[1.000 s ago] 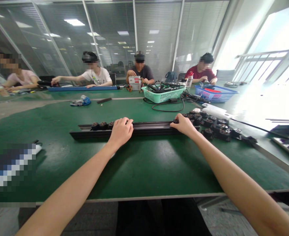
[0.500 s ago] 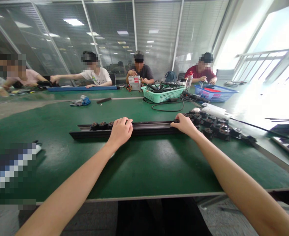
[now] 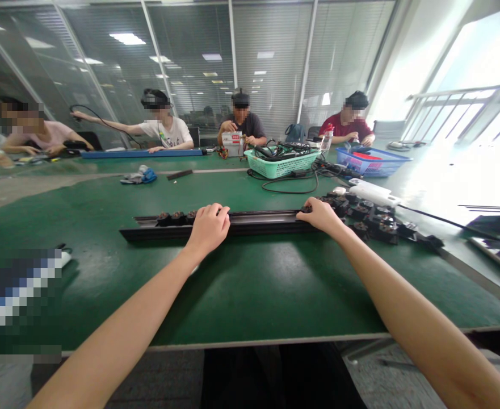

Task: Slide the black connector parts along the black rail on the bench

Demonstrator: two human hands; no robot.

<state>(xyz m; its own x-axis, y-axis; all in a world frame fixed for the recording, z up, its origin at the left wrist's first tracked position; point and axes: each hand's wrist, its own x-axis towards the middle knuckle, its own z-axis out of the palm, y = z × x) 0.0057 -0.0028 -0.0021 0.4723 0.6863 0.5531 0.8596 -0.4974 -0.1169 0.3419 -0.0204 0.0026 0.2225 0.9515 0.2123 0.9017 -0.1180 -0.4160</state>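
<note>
A long black channel rail lies across the green table in front of me. Several small black modules with coppery tops sit in its left stretch. My left hand is closed over the rail near its middle, hiding the part beneath it. At the rail's right part, the thumb and fingers of my right hand pinch a small black module, mostly hidden by the fingers. Beyond that hand lies a heap of loose black modules.
A green basket of cables and a blue basket stand farther back. Right of centre lies a white tool with a cord. A blue-grey cloth rests back left. Several people sit across the table, near a long blue bar.
My left hand and the rail have stayed put. My right hand has shifted very slightly right with the module. Across the table, a person's outstretched hand has risen, holding a dark cable.
</note>
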